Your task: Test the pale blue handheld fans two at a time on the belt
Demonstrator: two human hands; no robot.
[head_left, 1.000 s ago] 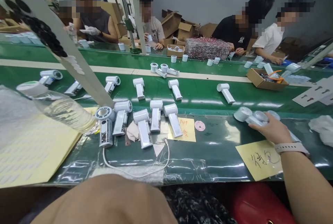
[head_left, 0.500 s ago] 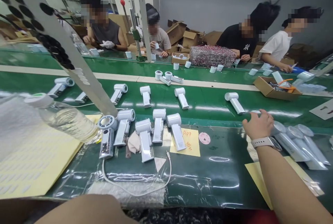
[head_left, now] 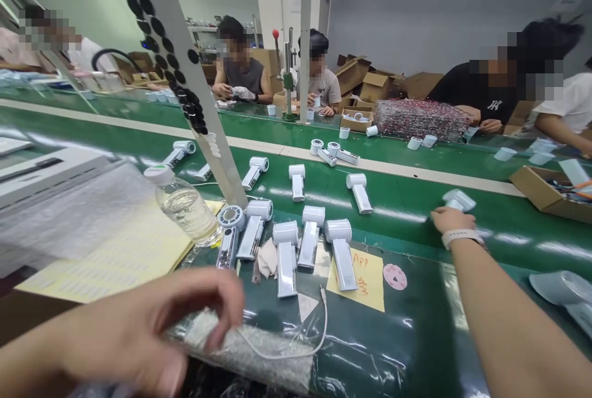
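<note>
My right hand [head_left: 451,220] reaches out over the green conveyor belt [head_left: 416,210] and closes on the handle of a white handheld fan [head_left: 459,199] lying there; a watch is on that wrist. My left hand [head_left: 152,333] hovers low at the near edge, blurred, fingers loosely curled and apart over a roll of bubble wrap [head_left: 259,358]. It holds nothing I can see. Several white fans [head_left: 287,250] lie in a row on the plastic-covered bench in front of me, beside a white cable [head_left: 296,352].
A water bottle [head_left: 185,203] lies on yellow sheets [head_left: 115,256]. A slanted metal post [head_left: 194,77] rises from the bench. More fans [head_left: 358,191] ride the belt. Bagged fans [head_left: 559,287] lie right. A cardboard box [head_left: 541,191] sits far right. Other people work across the belt.
My right hand left the bagged fans at the right and moved forward onto the belt to a fan. My left hand came up into view over the bubble wrap. The view swung right.
</note>
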